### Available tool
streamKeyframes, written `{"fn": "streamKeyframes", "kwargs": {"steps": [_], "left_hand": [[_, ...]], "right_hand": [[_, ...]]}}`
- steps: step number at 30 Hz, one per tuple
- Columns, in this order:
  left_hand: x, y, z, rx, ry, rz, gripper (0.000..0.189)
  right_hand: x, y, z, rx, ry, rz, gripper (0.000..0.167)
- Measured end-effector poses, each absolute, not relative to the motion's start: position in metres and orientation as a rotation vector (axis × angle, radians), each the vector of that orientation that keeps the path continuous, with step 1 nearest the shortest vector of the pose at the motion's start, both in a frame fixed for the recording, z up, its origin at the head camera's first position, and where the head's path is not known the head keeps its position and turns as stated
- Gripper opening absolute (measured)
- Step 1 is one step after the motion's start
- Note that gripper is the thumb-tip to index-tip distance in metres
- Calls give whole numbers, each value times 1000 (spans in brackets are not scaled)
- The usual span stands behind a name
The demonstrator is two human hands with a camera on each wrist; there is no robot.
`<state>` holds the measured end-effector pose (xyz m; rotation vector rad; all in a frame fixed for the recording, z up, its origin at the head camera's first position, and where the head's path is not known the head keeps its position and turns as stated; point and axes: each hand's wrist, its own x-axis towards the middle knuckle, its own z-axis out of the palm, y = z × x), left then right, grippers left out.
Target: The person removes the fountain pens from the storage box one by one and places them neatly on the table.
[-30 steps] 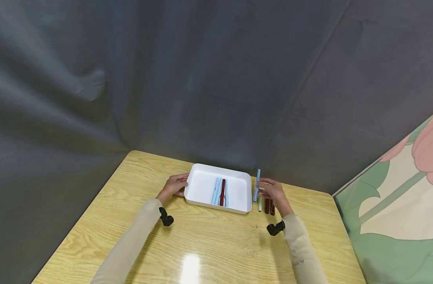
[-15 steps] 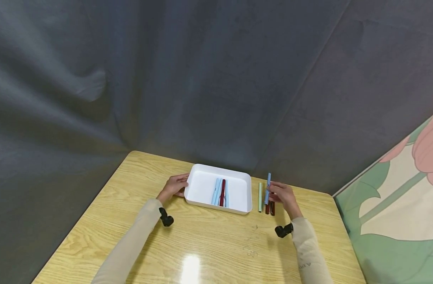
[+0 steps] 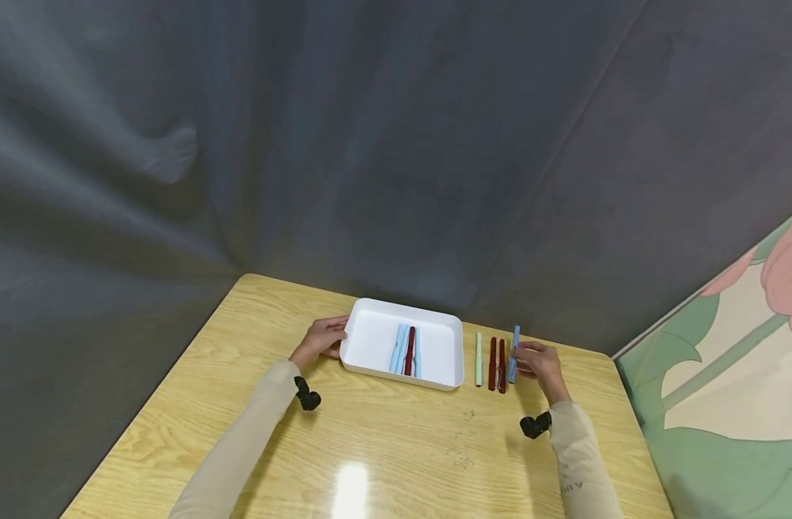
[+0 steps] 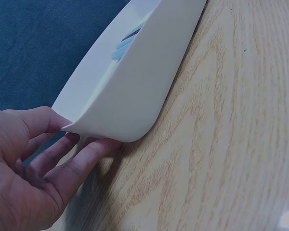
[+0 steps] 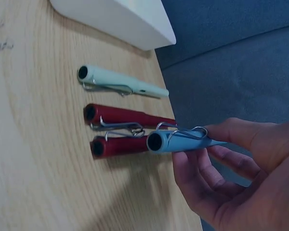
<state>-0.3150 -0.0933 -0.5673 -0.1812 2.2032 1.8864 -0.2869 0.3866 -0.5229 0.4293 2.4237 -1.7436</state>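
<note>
At the left of the head view, dark grey cloth [image 3: 110, 216] hangs behind the pale wood-grain table [image 3: 396, 440]. Left of centre, the left hand [image 3: 321, 336] grips the near-left end of a shallow white rectangular tray [image 3: 370, 335], fingers at its rim and underside. In the tray's middle, slim light-blue pens [image 3: 398, 349] lie to the left of a glossy dark red pen [image 3: 409, 351], another light-blue pen [image 3: 417, 353] to its right.

Right of the tray, apart from it, a pale green pen with a metal clip [image 3: 478, 360] lies on the table, then two dark red clipped pens [image 3: 492, 364] side by side. Just beyond, right of centre, the right hand [image 3: 540, 362] pinches a blue clipped pen [image 3: 514, 354] between thumb and fingers; whether it touches the table I cannot tell. A painted pink-and-green floral panel [image 3: 726, 375] fills the lower right.
</note>
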Motion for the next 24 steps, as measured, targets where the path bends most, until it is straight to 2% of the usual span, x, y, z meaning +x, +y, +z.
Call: {"fn": "streamKeyframes", "kwargs": {"steps": [7, 24], "left_hand": [[-313, -94, -570, -196, 2218, 1865, 55], [-315, -94, -571, -216, 2228, 1851, 55]], "right_hand": [[-285, 392, -535, 449, 2441, -1750, 44], [-287, 394, -558, 505, 2550, -1612, 41]]}}
